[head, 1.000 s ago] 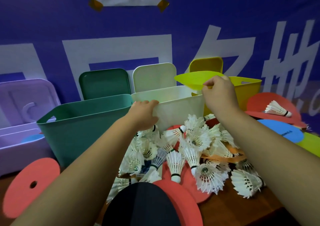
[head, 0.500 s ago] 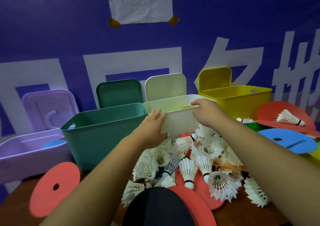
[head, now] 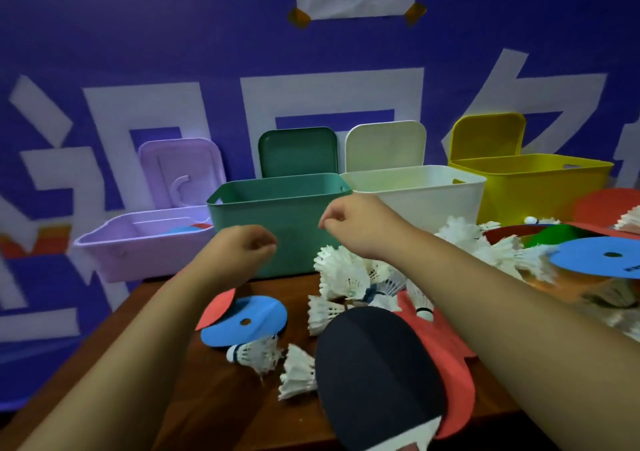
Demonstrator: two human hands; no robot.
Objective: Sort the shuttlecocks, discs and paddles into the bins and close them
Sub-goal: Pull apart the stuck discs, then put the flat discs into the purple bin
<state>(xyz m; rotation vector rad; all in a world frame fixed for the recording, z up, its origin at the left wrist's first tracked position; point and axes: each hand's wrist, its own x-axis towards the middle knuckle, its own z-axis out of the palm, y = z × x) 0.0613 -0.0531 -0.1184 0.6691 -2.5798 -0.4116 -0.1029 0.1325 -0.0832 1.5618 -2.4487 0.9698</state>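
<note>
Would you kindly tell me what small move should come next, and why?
Probably lower the right hand onto the shuttlecocks just below it and pick one up: it and the left hand are curled and seem to hold nothing, and the green bin behind stands open.

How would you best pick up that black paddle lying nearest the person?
Probably by its pale handle, which points toward the person at the picture's bottom edge. The black paddle lies flat on red discs, so its wide blade offers little to pinch. Come in from the near side.
</note>
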